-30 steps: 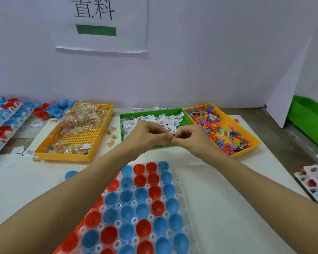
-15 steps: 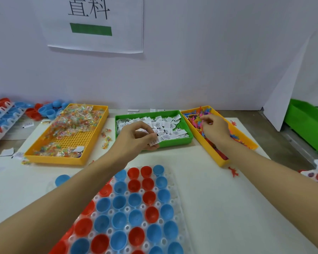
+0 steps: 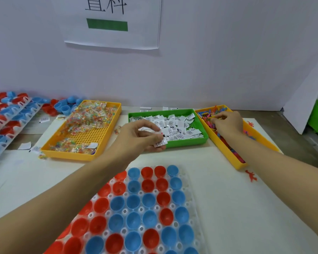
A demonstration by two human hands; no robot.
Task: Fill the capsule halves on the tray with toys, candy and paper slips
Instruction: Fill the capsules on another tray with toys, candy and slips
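Left hand [image 3: 141,138] pinches paper slips [image 3: 161,143] at the green bin's [image 3: 187,141] front edge; right hand [image 3: 228,121] curls into toys [image 3: 212,115], hold unclear. Capsule halves [image 3: 134,200] on tray [image 3: 186,180] look mostly unfilled; nearly all remains.

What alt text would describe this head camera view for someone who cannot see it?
A person's left hand holds paper slips at a green tray, while the right hand picks at toys in a yellow tray. Red and blue capsule halves wait in front.
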